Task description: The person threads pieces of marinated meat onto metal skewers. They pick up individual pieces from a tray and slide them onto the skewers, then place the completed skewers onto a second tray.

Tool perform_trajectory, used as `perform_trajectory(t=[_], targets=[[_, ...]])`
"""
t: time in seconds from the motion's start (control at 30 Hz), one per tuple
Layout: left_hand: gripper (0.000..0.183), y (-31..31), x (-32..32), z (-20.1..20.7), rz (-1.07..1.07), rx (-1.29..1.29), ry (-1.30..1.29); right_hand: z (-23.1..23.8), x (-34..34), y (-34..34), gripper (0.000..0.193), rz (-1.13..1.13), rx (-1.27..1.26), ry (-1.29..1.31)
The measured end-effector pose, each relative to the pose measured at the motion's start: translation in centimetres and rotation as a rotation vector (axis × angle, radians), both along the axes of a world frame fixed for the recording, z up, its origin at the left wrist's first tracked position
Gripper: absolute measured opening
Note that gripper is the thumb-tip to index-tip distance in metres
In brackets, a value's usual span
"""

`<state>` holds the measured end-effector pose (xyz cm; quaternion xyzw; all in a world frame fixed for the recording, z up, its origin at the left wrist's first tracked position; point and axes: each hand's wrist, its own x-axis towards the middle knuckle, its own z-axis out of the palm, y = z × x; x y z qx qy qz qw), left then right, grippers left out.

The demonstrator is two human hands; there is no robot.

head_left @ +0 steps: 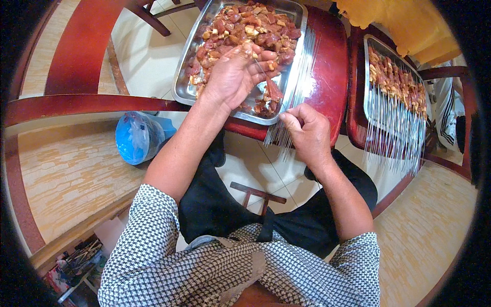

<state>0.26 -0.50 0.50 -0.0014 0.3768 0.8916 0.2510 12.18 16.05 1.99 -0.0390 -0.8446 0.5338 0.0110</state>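
Note:
My right hand pinches the lower end of a thin metal skewer between thumb and forefinger. The skewer slants up and left over the tray's near right corner. A red strip of raw meat shows along it. Palm up over the tray, my left hand curls its fingers near the skewer's upper end; what lies in them is hard to make out. Chunks of marinated meat fill most of the metal tray, with a smaller clump in its near corner.
Loose metal skewers lie along the tray's right side on a red chair seat. Farther right, a second tray holds several loaded skewers. A blue bin with a plastic liner stands at left, beside a wooden chair rail.

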Motion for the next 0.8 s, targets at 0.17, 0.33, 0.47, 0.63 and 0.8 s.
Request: perform_trajectory(t=[0.17, 0.33, 0.47, 0.63, 0.8], targets=[[0.021, -0.14, -0.04, 0.18, -0.032, -0.104, 0.015, 0.02, 0.00, 0.18, 0.014, -0.024, -0.051, -0.076], [0.031, 0.05, 0.15, 0.26, -0.032, -0.094, -0.049, 0.20, -0.05, 0.16, 0.013, -0.003, -0.085, -0.049], [0.035, -0.21, -0.15, 0.13, -0.061, 0.023, -0.099, 0.11, -0.10, 0.14, 0.013, 0.013, -0.101, -0.042], [0.031, -0.37, -0.31, 0.42, 0.056, -0.006, -0.072, -0.42, 0.15, 0.15, 0.013, 0.030, -0.122, -0.048], [0.024, -0.32, -0.25, 0.49, 0.073, -0.061, -0.088, -0.58, 0.17, 0.09, 0.014, 0.028, -0.107, -0.048]])
